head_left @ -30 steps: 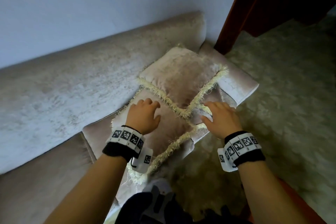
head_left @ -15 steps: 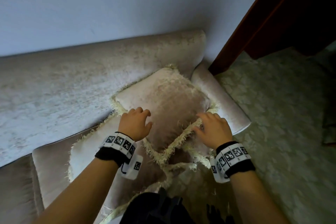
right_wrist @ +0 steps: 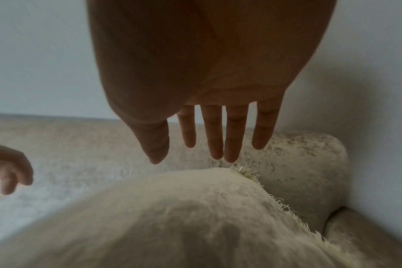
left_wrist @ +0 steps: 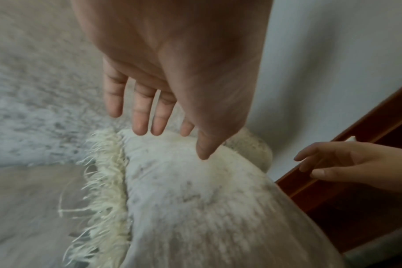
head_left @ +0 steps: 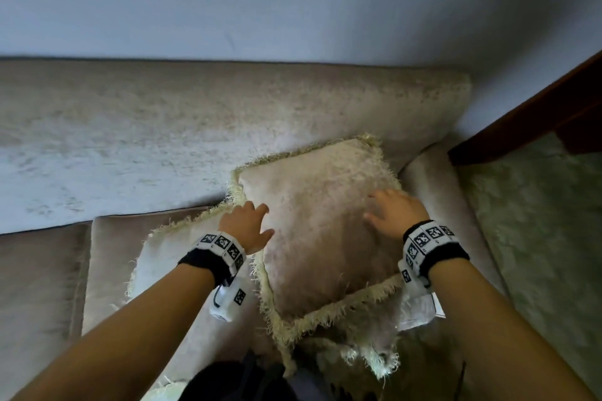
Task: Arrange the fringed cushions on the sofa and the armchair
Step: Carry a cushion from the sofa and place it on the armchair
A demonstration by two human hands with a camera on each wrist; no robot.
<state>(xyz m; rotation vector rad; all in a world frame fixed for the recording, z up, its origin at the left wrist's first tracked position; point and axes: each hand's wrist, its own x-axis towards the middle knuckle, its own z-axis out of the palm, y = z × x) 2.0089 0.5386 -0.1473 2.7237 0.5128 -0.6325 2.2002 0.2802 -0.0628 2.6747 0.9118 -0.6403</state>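
A beige fringed cushion [head_left: 322,225] leans against the sofa backrest [head_left: 195,127] in the corner by the armrest [head_left: 436,192]. It lies on top of a second fringed cushion [head_left: 169,257] flat on the seat. My left hand [head_left: 247,225] hovers at the top cushion's left edge with fingers straight, holding nothing. My right hand [head_left: 391,212] is over its right side, fingers spread. The wrist views show the left hand [left_wrist: 149,116] and the right hand [right_wrist: 213,143] open just above the cushion [left_wrist: 195,199] [right_wrist: 172,217], apart from it.
A third fringed piece [head_left: 365,355] hangs off the seat's front edge. A dark wooden door frame [head_left: 534,114] stands right of the armrest. Patterned green carpet [head_left: 547,238] covers the floor at right. The wall [head_left: 293,0] rises behind the sofa.
Both hands have let go of the top cushion's fringed edges and opened. The cushion now leans further back against the backrest, and my view has swung left.
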